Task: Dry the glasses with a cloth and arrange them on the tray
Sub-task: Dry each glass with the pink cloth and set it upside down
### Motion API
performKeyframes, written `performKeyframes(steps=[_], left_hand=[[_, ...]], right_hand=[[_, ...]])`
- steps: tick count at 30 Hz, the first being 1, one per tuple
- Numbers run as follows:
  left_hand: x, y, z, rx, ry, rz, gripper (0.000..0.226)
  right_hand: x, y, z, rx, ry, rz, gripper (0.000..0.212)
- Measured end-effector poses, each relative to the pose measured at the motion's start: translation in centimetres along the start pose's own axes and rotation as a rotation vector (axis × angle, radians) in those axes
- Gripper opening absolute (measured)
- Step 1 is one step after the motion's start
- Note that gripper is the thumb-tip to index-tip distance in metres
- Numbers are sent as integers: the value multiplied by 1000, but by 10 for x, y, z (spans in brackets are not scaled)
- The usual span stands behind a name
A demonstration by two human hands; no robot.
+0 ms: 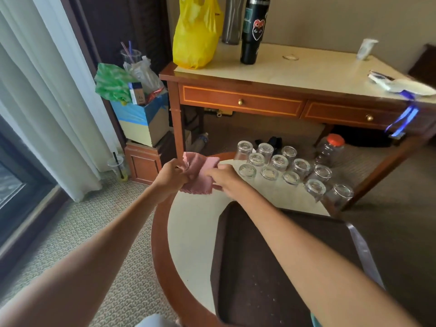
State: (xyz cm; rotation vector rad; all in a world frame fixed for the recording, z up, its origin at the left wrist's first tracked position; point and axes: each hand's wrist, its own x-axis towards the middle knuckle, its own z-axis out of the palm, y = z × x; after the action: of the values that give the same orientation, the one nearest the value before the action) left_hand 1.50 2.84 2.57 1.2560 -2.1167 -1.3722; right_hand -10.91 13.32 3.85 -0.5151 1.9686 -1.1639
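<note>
Tray [247, 279]: nearest me, at 5 o'clock on the round tabletop [188, 232]. It is dark and holds no glass, so none has been arranged yet.
Left hand [171, 177]: at 11 o'clock over the tabletop's far edge, gripping a bunched end of the cloth.
Right hand [224, 178]: just beside the left, at 12 o'clock. Its fingers [210, 173] pinch the other side of the cloth.
Cloth [200, 165]: pink, crumpled between both hands and held off the tabletop. It touches no glass.
Step in hand, as I judge it: getting the cloth ready before I take the first glass.
How to do it well: spread the cloth flat over one palm, not leaving it in a wad. That way it can wrap the outside of a glass and a corner can push inside.
Glasses [278, 162]: a dozen or so, clear and mouth down, in close rows from 1 to 2 o'clock, just beyond my right hand.
First pick: the nearest glass on the left of the rows, lifted straight up so it does not knock its neighbours.
Risk: the right-most glasses sit near the tabletop's edge.
Jar [329, 149]: clear with an orange lid, beyond the glasses at 2 o'clock.
Desk [306, 74]: farthest off at 12 to 2 o'clock, carrying a yellow bag [195, 36] and a black bottle [253, 29].
</note>
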Motion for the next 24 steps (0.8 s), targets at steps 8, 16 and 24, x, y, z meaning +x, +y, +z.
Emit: performKeyframes(steps=[8, 16, 24], left_hand=[[-87, 95, -14, -366, -265, 152, 40], [-152, 166, 20, -406, -399, 255, 30], [-139, 174, 51, 8, -148, 238, 26]], right_hand=[[-112, -48, -80, 467, -39, -152, 31], [-190, -46, -150, 685, 17, -92, 27], [-185, -34, -205, 605, 163, -88, 42]])
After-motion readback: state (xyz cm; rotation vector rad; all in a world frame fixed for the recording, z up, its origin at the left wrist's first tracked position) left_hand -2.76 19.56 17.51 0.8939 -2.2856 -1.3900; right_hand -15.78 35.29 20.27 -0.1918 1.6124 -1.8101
